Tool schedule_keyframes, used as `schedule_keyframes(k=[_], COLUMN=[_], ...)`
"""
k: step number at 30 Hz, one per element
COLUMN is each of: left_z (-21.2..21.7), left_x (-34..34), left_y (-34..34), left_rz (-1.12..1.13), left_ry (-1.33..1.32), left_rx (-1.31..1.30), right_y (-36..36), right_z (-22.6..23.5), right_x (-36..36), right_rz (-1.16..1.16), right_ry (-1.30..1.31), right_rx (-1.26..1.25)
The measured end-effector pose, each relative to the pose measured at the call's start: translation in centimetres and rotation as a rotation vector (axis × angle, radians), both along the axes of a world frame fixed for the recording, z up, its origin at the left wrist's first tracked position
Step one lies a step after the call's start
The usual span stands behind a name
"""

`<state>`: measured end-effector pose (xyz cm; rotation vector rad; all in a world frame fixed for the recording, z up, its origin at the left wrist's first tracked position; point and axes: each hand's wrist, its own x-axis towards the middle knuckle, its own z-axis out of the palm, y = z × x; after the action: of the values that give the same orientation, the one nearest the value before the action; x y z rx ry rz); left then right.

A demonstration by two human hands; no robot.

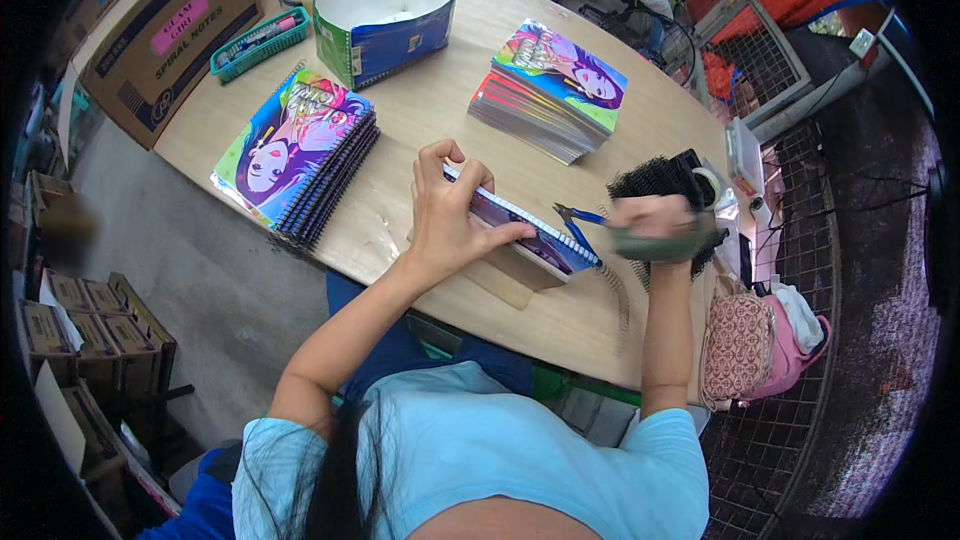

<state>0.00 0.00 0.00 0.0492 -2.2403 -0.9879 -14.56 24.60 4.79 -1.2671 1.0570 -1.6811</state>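
Note:
My left hand [445, 215] grips a notebook [540, 250], thumb on its cover and fingers over the far side. The notebook stands on its long edge, its white punched edge facing up. From its right end a thin spiral wire coil [618, 295] trails down toward the table's near edge. To the right, my right hand [655, 220] is smeared by motion, with a blurred dark green thing across it. Its fingers cannot be made out. Blue-handled cutting pliers [577, 225] lie between the notebook and that hand. Beside it is a heap of black spiral coils [655, 178].
Coil-bound notebooks [290, 145] are stacked on the left, unbound ones [548, 85] at the far right. Behind stand an open box [385, 35] and a green pen basket [260, 43]. A carton [170, 40] flanks the left edge; bags [740, 345] sit at the right.

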Motion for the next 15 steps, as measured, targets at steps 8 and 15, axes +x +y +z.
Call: schedule_keyframes(k=[8,15], left_z=[0.7,0.6], left_x=[-1.3,-0.6], left_y=[-0.6,-0.3], left_rz=[0.046,0.025], left_ry=[0.108,0.071], left_rx=[-0.045,-0.011], right_y=[-0.2,-0.1], right_z=[0.6,-0.5], right_x=[-1.1,0.2], right_rz=[-0.271,-0.226], right_ry=[0.365,-0.069], right_rx=[0.461,0.337])
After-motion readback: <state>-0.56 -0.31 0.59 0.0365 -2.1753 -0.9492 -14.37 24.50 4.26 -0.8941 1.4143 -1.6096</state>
